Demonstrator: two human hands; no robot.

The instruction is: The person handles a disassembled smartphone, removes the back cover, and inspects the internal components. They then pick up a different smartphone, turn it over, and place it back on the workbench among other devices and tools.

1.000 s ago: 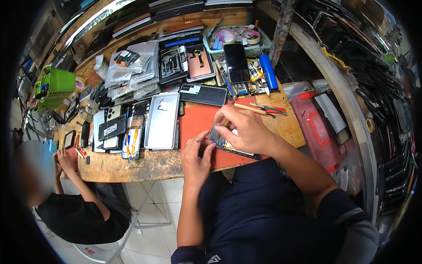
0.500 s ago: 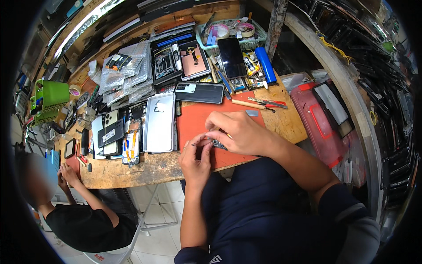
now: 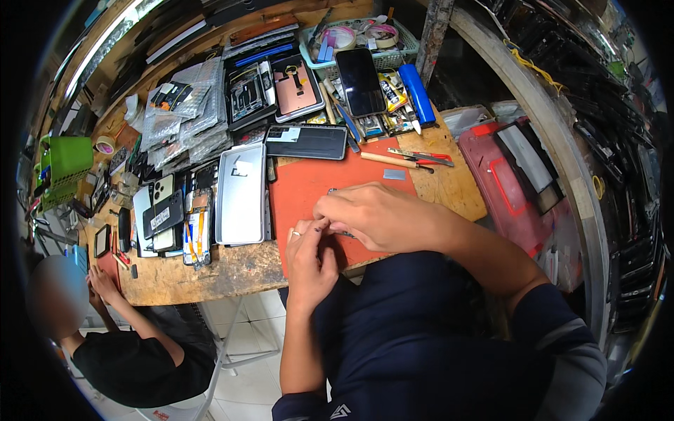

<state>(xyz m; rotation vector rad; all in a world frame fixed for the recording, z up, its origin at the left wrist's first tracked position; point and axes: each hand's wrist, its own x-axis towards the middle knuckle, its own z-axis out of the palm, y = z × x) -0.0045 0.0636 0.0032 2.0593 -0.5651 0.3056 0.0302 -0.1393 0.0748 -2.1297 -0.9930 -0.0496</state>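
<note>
Over the orange mat (image 3: 302, 186), both my hands meet at a small dark phone part (image 3: 342, 233), mostly covered by my fingers. My left hand (image 3: 309, 263), with a ring on one finger, steadies this part from the left, its fingers curled. From the right, my right hand (image 3: 382, 217) reaches over it with fingertips bent down and pressed together. What those fingertips pinch, if anything, is hidden. Behind my right hand lie a small grey metal blade (image 3: 394, 174) and a wooden-handled tool (image 3: 390, 161).
A silver tray-like casing (image 3: 241, 200), a dark phone back panel (image 3: 307, 142) and several phones flank the mat. Farther back are a black-screened phone (image 3: 360, 83), a blue cylinder (image 3: 418, 95) and a teal basket (image 3: 309, 55). Another person (image 3: 140, 365) sits at left; a red case (image 3: 505, 182) stands right.
The view has shifted a little. My right hand has moved over the phone part and covers more of it; my left thumb has come away from the left fingertips.
</note>
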